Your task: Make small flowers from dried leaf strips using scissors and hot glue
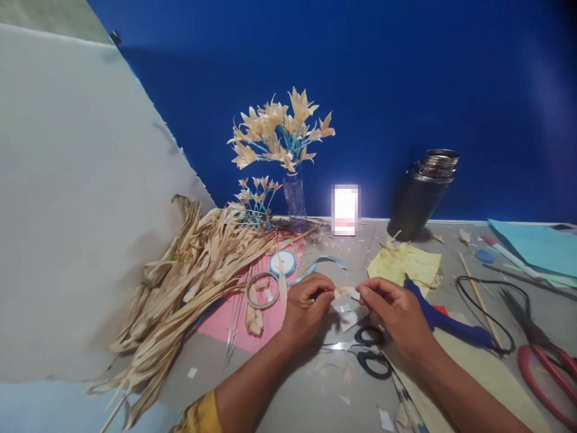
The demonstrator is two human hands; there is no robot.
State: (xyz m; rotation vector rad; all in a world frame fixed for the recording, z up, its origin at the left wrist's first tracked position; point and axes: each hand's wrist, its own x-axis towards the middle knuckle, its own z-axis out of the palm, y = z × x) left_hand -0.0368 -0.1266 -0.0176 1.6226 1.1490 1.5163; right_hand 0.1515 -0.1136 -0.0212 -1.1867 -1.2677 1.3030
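Both hands meet over the middle of the grey table. My left hand [309, 304] and my right hand [393, 308] each pinch one end of a small pale husk piece [346, 292] held between them, fingers closed on it. Under the hands lie black-handled scissors [372, 350] and small white scraps. To the left of my left hand lie a tape ring [262, 291] and a blue-and-white tape roll [283, 263] on a pink sheet [225, 319].
A heap of dried corn husks [189, 276] spreads at the left. Husk flowers stand in a clear vase [295, 201] at the back, beside a steel flask [424, 192]. A blue glue gun [451, 325], black cable, wooden stick, yellow paper [406, 264] and red-handled scissors [545, 373] lie at the right.
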